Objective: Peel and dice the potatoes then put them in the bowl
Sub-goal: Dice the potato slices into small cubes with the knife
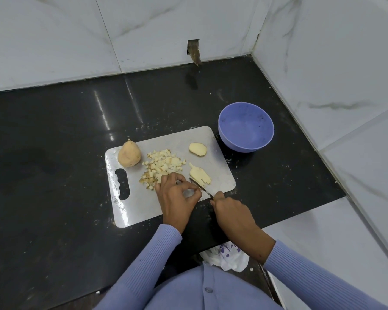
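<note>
A steel cutting board (220, 175) lies on the black counter. On it sit a whole potato (129, 156) at the left, a heap of diced potato (162, 167) in the middle, a potato slice (197, 149) at the right and cut strips (199, 176) below it. My left hand (177, 196) hovers over the board's near side with thumb and forefinger pinched together; whether they hold a piece I cannot tell. My right hand (230, 210) grips a knife (201, 187), its blade pointing at the strips. The purple bowl (229, 121) stands empty right of the board.
The black counter (54, 153) ends in white tiled walls at the back and right. A white plastic bag (226, 257) hangs below the counter's near edge. Small potato crumbs are scattered around the board.
</note>
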A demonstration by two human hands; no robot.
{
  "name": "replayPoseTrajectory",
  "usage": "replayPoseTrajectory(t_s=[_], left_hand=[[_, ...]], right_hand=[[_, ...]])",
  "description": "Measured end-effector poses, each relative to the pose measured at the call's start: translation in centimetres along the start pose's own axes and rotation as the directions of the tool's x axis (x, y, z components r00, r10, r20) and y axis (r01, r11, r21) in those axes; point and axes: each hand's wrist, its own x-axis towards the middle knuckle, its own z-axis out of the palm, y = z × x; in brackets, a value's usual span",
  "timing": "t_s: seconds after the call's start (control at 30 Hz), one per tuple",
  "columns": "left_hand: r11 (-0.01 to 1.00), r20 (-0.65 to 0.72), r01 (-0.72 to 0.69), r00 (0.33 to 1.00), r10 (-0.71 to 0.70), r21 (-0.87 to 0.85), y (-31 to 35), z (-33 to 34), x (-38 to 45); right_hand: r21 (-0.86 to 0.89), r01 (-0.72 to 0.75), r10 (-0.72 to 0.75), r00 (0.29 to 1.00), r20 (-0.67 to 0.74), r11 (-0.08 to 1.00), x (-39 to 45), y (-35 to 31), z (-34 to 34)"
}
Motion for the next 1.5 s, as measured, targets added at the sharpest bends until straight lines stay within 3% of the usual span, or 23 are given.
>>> replayPoseTrajectory(t_s=[0.3, 0.53, 0.83, 1.5], left_hand=[[0.999, -0.003, 0.034, 0.999, -0.034, 0.021, 0.5, 0.1, -0.1], [1.000, 0.000, 0.027, 1.000, -0.027, 0.009, 0.6, 0.2, 0.0], [0.985, 0.003, 0.169, 0.986, -0.169, -0.045, 1.5, 0.3, 0.6], [0.984, 0.028, 0.118, 0.992, -0.123, 0.131, 2.8, 1.7, 1.1]], right_hand=[[-0.068, -0.017, 0.020, 0.999, 0.045, 0.998, -1.2, 0.6, 0.0], [-0.028, -0.035, 0.036, 0.999, 0.029, 0.999, -2.3, 1.8, -0.4], [0.000, -0.036, 0.036, 0.998, 0.043, 0.999, -2.4, 2.0, 0.0], [-0.040, -0.056, 0.059, 0.995, 0.075, 0.998, -3.7, 3.9, 0.4]])
